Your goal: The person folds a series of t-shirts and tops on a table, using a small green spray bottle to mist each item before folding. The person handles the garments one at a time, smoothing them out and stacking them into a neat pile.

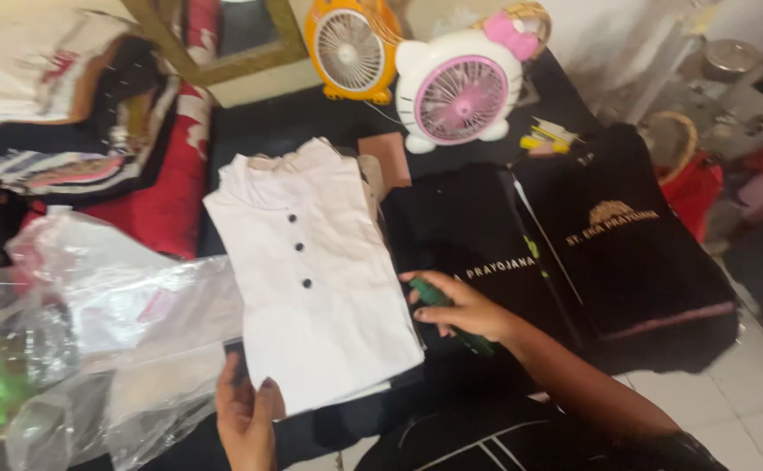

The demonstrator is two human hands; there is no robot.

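My left hand [246, 419] pinches lower edge of folded white shirt [312, 270], thumb on top. My right hand [464, 310] curled shut around green pen [451, 318], just right of shirt, over black folded garment [477, 253]. Best: keep fold flat, pen tip clear of white cloth, plastic bags [94, 340] left of fingers.

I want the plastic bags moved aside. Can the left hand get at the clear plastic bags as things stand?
Probably yes: the left hand rests at the folded white shirt's lower edge, right beside the clear plastic bags, with nothing between them.
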